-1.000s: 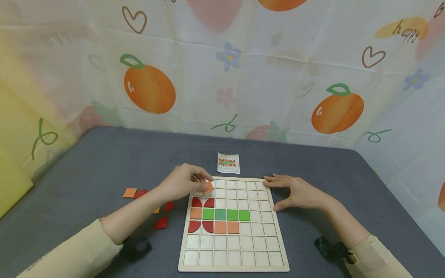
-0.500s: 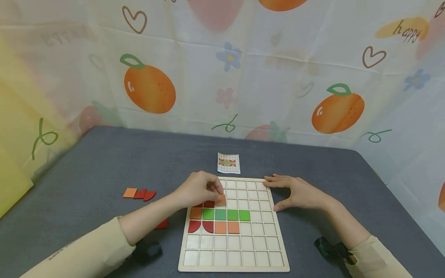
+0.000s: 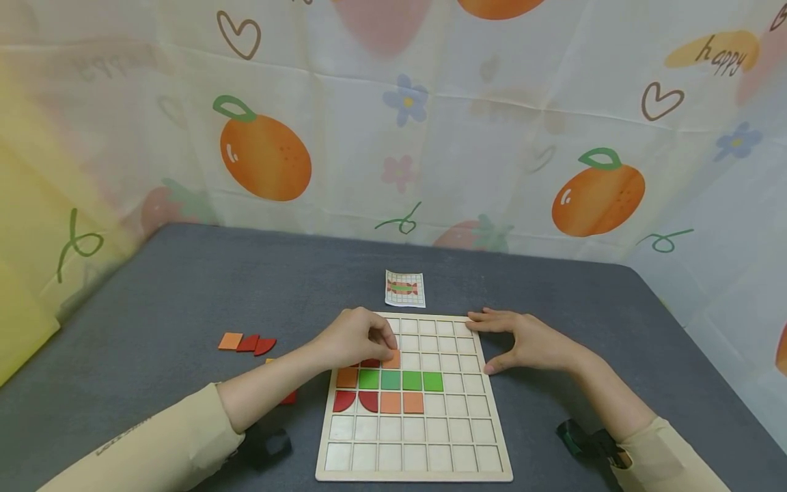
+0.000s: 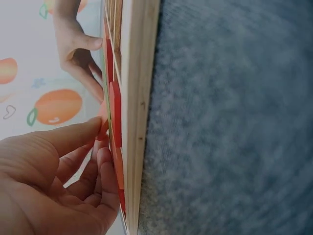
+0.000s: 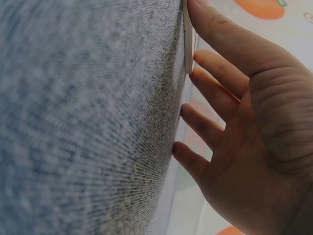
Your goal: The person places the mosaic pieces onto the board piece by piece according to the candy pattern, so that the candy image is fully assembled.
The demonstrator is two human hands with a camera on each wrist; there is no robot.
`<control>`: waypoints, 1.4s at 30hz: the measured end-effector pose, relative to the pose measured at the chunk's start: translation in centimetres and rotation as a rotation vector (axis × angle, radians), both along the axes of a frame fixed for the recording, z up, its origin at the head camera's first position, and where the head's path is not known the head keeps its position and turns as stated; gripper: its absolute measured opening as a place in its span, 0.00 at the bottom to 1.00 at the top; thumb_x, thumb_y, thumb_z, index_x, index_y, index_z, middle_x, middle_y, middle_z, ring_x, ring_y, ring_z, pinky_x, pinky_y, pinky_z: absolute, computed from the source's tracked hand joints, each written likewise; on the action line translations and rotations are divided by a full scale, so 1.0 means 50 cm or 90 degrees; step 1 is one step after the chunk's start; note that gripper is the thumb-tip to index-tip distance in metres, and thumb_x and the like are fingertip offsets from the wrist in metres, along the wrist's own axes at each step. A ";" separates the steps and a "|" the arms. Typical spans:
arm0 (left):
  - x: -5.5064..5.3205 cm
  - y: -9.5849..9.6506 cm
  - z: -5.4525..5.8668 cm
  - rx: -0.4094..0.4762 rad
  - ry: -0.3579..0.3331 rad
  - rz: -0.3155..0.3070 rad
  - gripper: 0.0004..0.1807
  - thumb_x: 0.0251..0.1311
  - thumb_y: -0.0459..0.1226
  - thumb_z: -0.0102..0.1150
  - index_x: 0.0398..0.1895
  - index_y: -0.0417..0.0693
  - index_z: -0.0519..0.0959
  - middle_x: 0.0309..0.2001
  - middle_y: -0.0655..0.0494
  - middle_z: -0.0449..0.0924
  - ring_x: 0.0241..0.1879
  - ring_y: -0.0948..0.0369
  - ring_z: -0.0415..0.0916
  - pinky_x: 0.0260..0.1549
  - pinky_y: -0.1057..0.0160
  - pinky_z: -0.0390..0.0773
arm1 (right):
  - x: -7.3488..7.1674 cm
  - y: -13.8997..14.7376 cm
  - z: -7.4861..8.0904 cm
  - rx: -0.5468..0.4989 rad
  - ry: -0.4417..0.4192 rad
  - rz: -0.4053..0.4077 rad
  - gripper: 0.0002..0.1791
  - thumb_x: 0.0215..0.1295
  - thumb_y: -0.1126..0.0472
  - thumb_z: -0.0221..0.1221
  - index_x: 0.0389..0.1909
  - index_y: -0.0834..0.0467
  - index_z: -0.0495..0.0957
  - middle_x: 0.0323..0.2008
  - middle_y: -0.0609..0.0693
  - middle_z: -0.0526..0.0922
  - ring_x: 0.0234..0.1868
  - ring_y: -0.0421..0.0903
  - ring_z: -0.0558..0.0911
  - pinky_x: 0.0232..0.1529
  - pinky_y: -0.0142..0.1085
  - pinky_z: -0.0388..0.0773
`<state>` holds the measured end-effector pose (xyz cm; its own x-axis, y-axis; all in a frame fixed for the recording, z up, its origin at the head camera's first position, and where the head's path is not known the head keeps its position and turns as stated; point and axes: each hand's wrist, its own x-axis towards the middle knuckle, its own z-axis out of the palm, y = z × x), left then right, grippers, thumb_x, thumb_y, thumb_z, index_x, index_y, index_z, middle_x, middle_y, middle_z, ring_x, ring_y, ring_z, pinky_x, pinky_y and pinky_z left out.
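Brings orange tile (image 3: pixel 392 361) rightward and nearer the body than a second ago; pinches it in left hand (image 3: pixel 353 340), directly beneath fingertips at third row of board (image 3: pixel 413 476); rests right hand (image 3: pixel 525 340), with fingers apart, well rightward on its edge

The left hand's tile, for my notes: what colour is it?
Orange; the tile shows best in the head view.
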<state>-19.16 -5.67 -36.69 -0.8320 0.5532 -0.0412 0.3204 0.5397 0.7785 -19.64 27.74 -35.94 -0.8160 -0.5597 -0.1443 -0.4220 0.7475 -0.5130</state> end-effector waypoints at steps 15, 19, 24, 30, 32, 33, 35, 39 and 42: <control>-0.005 -0.002 -0.012 0.018 0.004 -0.012 0.02 0.53 0.32 0.69 0.30 0.45 0.87 0.24 0.53 0.84 0.24 0.68 0.73 0.28 0.70 0.74 | 0.000 -0.002 0.001 -0.002 -0.004 -0.002 0.46 0.47 0.39 0.72 0.69 0.46 0.70 0.74 0.47 0.66 0.79 0.59 0.56 0.70 0.67 0.55; -0.005 -0.001 -0.013 0.014 0.010 -0.010 0.02 0.52 0.31 0.69 0.29 0.45 0.87 0.24 0.54 0.84 0.24 0.68 0.73 0.29 0.70 0.74 | -0.001 -0.001 0.000 -0.003 -0.003 0.000 0.46 0.47 0.39 0.72 0.69 0.46 0.70 0.74 0.47 0.66 0.79 0.59 0.56 0.70 0.67 0.55; -0.004 -0.002 -0.009 0.011 0.005 -0.004 0.02 0.54 0.33 0.69 0.31 0.46 0.86 0.25 0.55 0.84 0.25 0.68 0.74 0.30 0.69 0.74 | -0.002 0.001 -0.002 -0.004 -0.003 0.000 0.46 0.46 0.38 0.72 0.69 0.46 0.70 0.74 0.47 0.66 0.79 0.59 0.56 0.70 0.67 0.55; -0.005 -0.013 0.010 0.006 -0.006 0.020 0.04 0.56 0.36 0.68 0.35 0.47 0.85 0.31 0.56 0.86 0.30 0.66 0.77 0.34 0.66 0.77 | -0.003 0.000 -0.002 -0.006 -0.005 -0.001 0.47 0.46 0.38 0.72 0.69 0.46 0.70 0.74 0.46 0.66 0.79 0.59 0.56 0.70 0.67 0.55; -0.006 -0.023 0.017 0.009 -0.001 0.026 0.05 0.57 0.35 0.67 0.36 0.46 0.85 0.33 0.55 0.86 0.31 0.66 0.78 0.34 0.66 0.77 | -0.003 0.000 -0.002 -0.006 -0.006 -0.001 0.47 0.46 0.38 0.72 0.69 0.46 0.70 0.74 0.46 0.66 0.79 0.59 0.55 0.70 0.68 0.55; -0.008 -0.030 0.019 0.009 0.002 0.028 0.06 0.58 0.35 0.67 0.37 0.46 0.85 0.34 0.55 0.86 0.31 0.65 0.79 0.34 0.66 0.77 | -0.003 0.000 -0.003 -0.006 -0.006 -0.001 0.47 0.46 0.38 0.72 0.69 0.46 0.70 0.74 0.46 0.66 0.79 0.59 0.55 0.70 0.68 0.55; -0.010 -0.045 0.025 0.006 0.007 0.036 0.07 0.58 0.35 0.67 0.39 0.45 0.85 0.35 0.54 0.85 0.32 0.64 0.79 0.33 0.65 0.77 | -0.003 0.000 -0.003 -0.006 -0.004 -0.001 0.47 0.46 0.38 0.72 0.69 0.46 0.70 0.74 0.46 0.66 0.79 0.59 0.56 0.70 0.68 0.55; -0.016 -0.083 0.033 -0.008 0.015 0.045 0.08 0.59 0.36 0.67 0.41 0.45 0.85 0.35 0.54 0.85 0.32 0.63 0.79 0.33 0.64 0.77 | -0.003 0.001 -0.004 -0.003 -0.001 0.001 0.47 0.46 0.37 0.72 0.69 0.46 0.70 0.74 0.46 0.66 0.79 0.59 0.56 0.70 0.68 0.55; -0.019 -0.117 0.041 -0.019 0.021 0.045 0.09 0.59 0.37 0.67 0.41 0.46 0.84 0.37 0.55 0.85 0.35 0.63 0.79 0.37 0.64 0.78 | -0.001 0.002 -0.003 -0.002 0.001 0.001 0.47 0.46 0.37 0.72 0.69 0.45 0.70 0.74 0.46 0.66 0.79 0.59 0.56 0.70 0.67 0.55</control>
